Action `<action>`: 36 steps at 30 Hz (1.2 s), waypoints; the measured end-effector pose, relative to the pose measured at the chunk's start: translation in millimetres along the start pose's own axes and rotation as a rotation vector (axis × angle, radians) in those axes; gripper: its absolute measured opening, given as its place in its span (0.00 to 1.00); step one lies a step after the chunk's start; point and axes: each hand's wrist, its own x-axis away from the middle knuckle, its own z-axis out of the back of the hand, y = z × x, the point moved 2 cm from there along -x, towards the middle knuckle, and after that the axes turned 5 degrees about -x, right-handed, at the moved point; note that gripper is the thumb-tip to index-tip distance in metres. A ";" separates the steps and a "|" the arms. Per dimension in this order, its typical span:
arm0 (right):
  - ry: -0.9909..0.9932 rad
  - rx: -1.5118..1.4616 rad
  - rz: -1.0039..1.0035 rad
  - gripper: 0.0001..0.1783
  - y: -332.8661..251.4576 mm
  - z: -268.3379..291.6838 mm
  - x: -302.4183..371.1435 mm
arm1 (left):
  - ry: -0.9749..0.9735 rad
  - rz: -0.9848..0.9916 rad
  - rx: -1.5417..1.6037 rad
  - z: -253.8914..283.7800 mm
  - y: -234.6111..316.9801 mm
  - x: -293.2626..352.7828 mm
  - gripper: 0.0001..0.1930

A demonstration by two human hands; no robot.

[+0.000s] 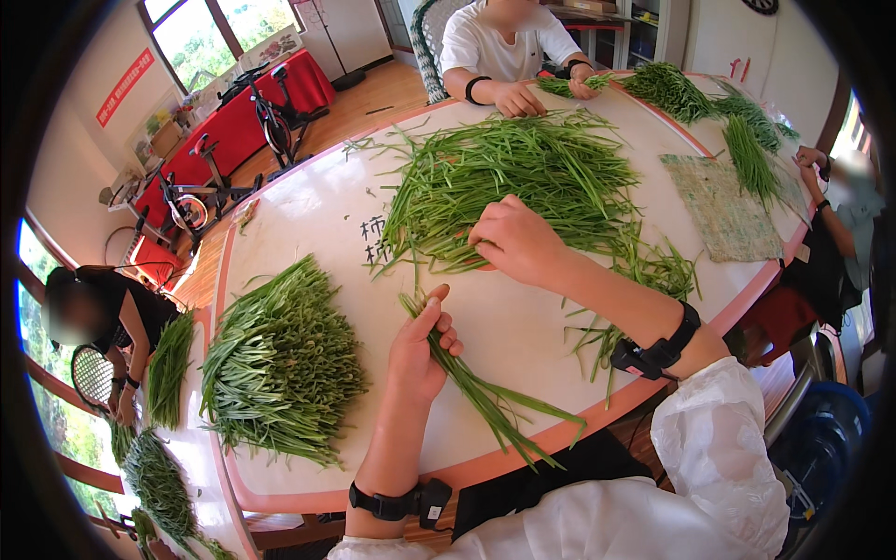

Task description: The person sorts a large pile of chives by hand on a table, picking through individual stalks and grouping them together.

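My left hand (pixel 422 347) is closed around a small bunch of long green stalks (pixel 485 401), whose far ends slant down to the right past the table's near edge. My right hand (pixel 518 241) is at the near edge of a big loose heap of the same stalks (pixel 523 173), fingers curled together in a pinch. What lies between those fingertips is hidden. To the left of my left hand rests a thick, neatly aligned pile of stalks (pixel 280 364). Loose trimmings (pixel 653 275) are scattered under and beside my right forearm.
The white table (pixel 308 219) has a pink border. Across it, a person in a white shirt (pixel 509 47) handles stalks. Other people sit at the left (pixel 121 317) and right (pixel 840 215) edges. A greenish mat (pixel 719 210) and more bunches (pixel 667 91) lie at the right. Exercise bikes (pixel 275 126) stand behind.
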 end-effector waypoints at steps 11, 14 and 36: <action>0.282 -1.139 -0.555 0.13 30.1 124.7 33.5 | -0.049 0.022 -0.013 -9.6 -1.6 2.5 0.14; 0.330 -1.162 -0.541 0.13 25.0 133.7 50.4 | -0.063 0.024 -0.021 -10.4 -2.0 2.6 0.13; -0.369 -1.237 -0.470 0.22 -41.5 1.8 47.0 | -0.150 0.018 -0.182 -22.4 -3.5 8.5 0.12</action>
